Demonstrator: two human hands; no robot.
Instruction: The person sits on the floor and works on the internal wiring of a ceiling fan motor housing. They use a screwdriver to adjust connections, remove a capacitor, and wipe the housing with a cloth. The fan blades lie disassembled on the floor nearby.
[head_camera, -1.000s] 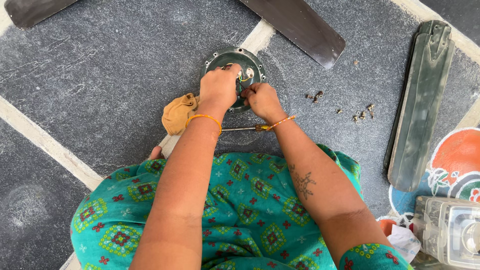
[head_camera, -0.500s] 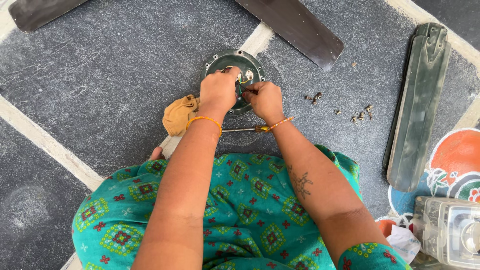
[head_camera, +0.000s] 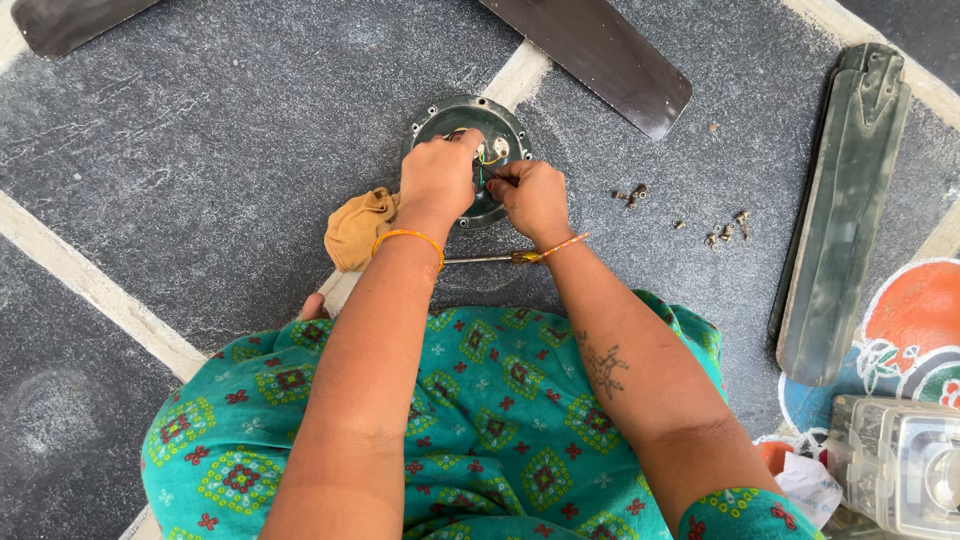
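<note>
Both forearms extend from 6 o'clock toward 12 o'clock and converge at the wrists. Left hand (head_camera: 437, 178): back facing up, fingers curled downward, a thin band at the wrist. Right hand (head_camera: 534, 197): loosely fisted just beside the left at 3 o'clock, fingers pinched together toward 10 o'clock; a small tattoo marks the right forearm.

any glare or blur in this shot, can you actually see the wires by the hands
Head view: even daylight, soft shadows, no glare on the stone floor; the frame is sharp, so the thin wires show between the left hand and right hand over the round motor housing.
</note>
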